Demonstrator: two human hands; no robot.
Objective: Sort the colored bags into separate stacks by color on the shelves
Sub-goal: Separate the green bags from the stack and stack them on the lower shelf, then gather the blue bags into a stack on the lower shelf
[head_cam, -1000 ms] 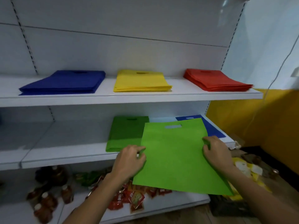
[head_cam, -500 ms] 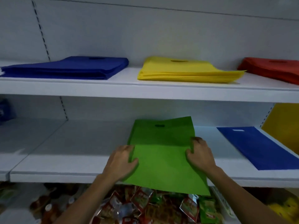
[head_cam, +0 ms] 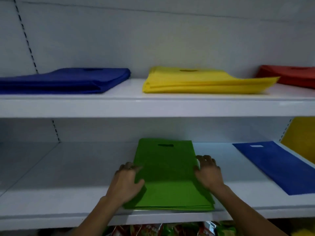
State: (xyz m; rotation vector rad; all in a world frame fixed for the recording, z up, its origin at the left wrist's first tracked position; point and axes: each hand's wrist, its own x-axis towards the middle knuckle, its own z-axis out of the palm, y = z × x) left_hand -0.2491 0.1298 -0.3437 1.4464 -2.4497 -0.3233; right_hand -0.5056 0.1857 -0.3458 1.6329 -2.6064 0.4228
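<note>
The person is leaning both hands on a stack of green bags (head_cam: 167, 178), which is lying on the lower shelf (head_cam: 68, 184) near the middle of its front edge, its near end reaching right to that edge. The bags are flat, rectangular sheets of matte, cloth-like material, each with a slot-shaped handle hole cut near the far end. The layered edges are showing at the near end of the pile. The left hand (head_cam: 126, 181) is resting against the stack's left edge with its thumb lying on the top bag. The right hand (head_cam: 208, 174) is touching the right edge in the same way, with its fingers (head_cam: 204, 158) loosely bent and spread. Neither hand is closing around the fabric; both are released and merely pressing on it. Toward the right end of the same shelf a single blue bag (head_cam: 276, 167) is lying flat and skewed, well apart from the green pile. On the upper shelf (head_cam: 153, 106) three more piles are sitting in a row. A thick blue stack (head_cam: 64, 80) is at the left. A yellow stack (head_cam: 196, 80) with slightly fanned edges is in the middle. A red stack (head_cam: 289, 77) is at the right, cut off by the frame. Both shelves are smooth white boards. Below the lower shelf, glossy printed snack packets (head_cam: 170, 230) are peeking out.
</note>
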